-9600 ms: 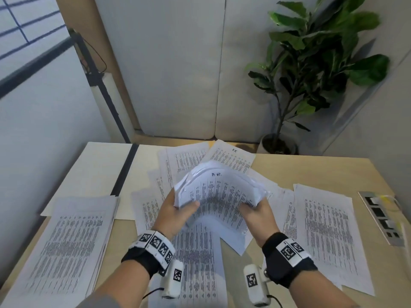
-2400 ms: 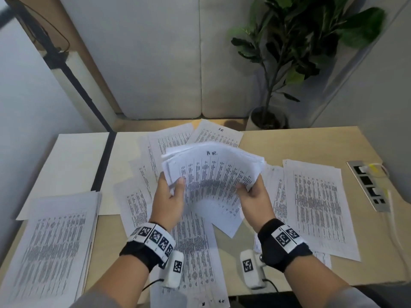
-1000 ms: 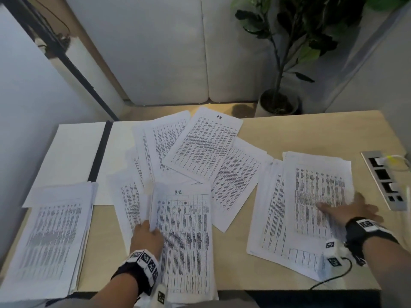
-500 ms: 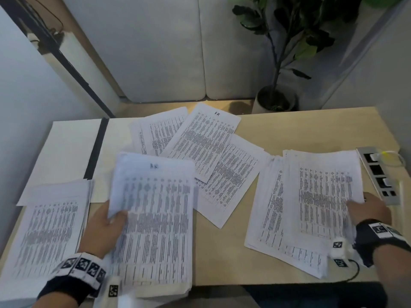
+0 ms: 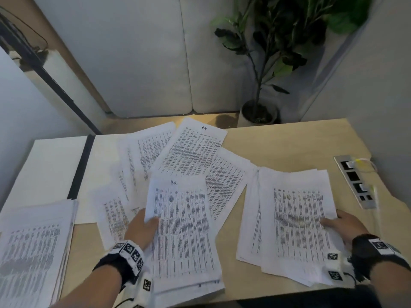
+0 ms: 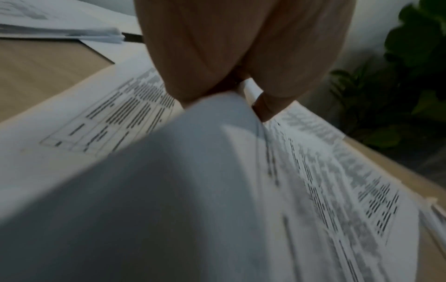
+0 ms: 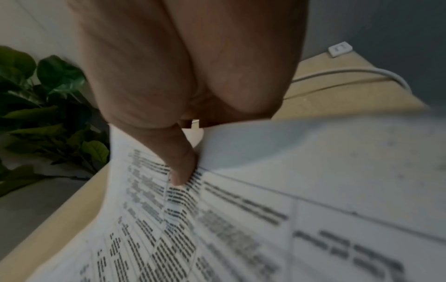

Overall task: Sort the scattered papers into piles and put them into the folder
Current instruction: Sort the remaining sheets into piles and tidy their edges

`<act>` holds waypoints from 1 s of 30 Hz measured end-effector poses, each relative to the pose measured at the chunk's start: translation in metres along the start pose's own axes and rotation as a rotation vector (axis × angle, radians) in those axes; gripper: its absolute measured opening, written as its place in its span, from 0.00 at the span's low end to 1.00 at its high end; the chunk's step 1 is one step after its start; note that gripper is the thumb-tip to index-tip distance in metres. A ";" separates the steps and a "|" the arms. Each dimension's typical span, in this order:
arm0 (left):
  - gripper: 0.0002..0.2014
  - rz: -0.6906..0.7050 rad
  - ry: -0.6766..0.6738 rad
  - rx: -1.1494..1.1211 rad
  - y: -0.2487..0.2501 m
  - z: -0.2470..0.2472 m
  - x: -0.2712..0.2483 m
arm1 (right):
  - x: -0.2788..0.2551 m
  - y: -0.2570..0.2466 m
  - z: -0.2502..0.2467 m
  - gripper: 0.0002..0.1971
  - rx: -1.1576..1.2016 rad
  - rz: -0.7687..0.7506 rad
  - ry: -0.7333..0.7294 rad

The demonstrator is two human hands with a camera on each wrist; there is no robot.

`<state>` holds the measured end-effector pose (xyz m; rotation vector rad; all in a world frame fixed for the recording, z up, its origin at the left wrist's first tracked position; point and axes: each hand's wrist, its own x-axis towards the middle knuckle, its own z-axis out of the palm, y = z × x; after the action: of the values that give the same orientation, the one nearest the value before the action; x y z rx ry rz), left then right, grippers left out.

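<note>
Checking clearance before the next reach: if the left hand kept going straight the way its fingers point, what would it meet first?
Probably the tilted sheet marked at its top, past the stack the left hand grips; depth is unclear.

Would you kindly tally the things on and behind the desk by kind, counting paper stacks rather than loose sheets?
Paper stacks: 3 (left stack, middle stack, right stack)
Open folder: 1
Potted plant: 1
Socket panel: 1
Total: 6
</note>
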<state>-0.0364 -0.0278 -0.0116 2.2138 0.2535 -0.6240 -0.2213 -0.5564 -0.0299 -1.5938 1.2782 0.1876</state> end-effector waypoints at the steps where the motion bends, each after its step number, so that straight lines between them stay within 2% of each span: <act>1: 0.22 -0.010 0.001 0.026 -0.006 0.009 0.002 | -0.002 0.001 0.000 0.16 0.049 0.001 -0.019; 7: 0.30 -0.063 0.026 0.028 -0.008 0.026 -0.008 | -0.028 0.003 0.019 0.13 0.096 -0.025 -0.213; 8: 0.30 -0.071 0.030 0.029 -0.008 0.027 -0.008 | -0.025 0.007 0.028 0.17 0.001 -0.062 -0.193; 10: 0.30 -0.078 0.040 0.028 -0.010 0.028 -0.008 | -0.015 0.016 0.048 0.32 -0.397 -0.169 -0.041; 12: 0.28 -0.075 0.053 0.035 -0.013 0.028 -0.007 | -0.014 0.019 0.070 0.29 -0.716 -0.264 0.042; 15: 0.25 -0.075 0.063 0.022 -0.021 0.029 -0.004 | -0.027 0.019 0.094 0.26 -0.906 -0.261 0.112; 21: 0.26 -0.068 0.080 0.005 -0.026 0.031 -0.008 | -0.043 0.016 0.105 0.28 -0.864 -0.283 0.184; 24: 0.28 -0.063 0.062 -0.005 -0.023 0.030 -0.011 | -0.048 0.020 0.108 0.21 -0.811 -0.351 0.235; 27: 0.30 -0.075 0.060 -0.003 -0.025 0.029 -0.013 | -0.047 0.024 0.102 0.15 -0.582 -0.289 0.320; 30: 0.31 -0.089 0.072 -0.052 -0.030 0.028 -0.012 | -0.045 0.014 0.082 0.15 -0.335 -0.178 0.259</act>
<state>-0.0680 -0.0292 -0.0408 2.1871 0.4030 -0.5800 -0.2151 -0.4635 -0.0457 -2.0629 1.3417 0.0875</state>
